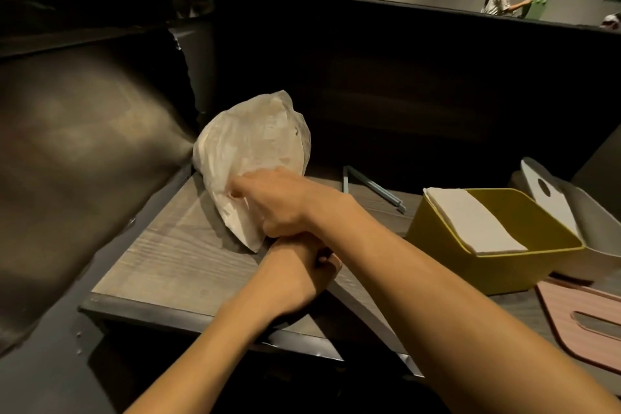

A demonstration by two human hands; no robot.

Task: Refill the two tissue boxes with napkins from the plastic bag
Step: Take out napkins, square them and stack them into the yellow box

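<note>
A white crinkled plastic bag (248,144) filled with napkins lies on the wooden table (161,255), left of centre. My right hand (279,202) reaches across from the right and grips the bag's lower side, fingers dug into the plastic. Beneath my right wrist, at the bag's lower corner, sits my left hand (299,276) with its fingers curled; what it holds is hidden. To the right stands an open yellow tissue box (504,272) with a stack of white napkins (477,222) inside. Behind it is a pale grey box (601,228).
A white lid (547,202) with a slot leans in the grey box. A pink lid (584,323) lies flat at the right edge. A thin metal bar (373,188) lies behind the hands. A padded bench back (84,144) rises at the left, a dark partition behind.
</note>
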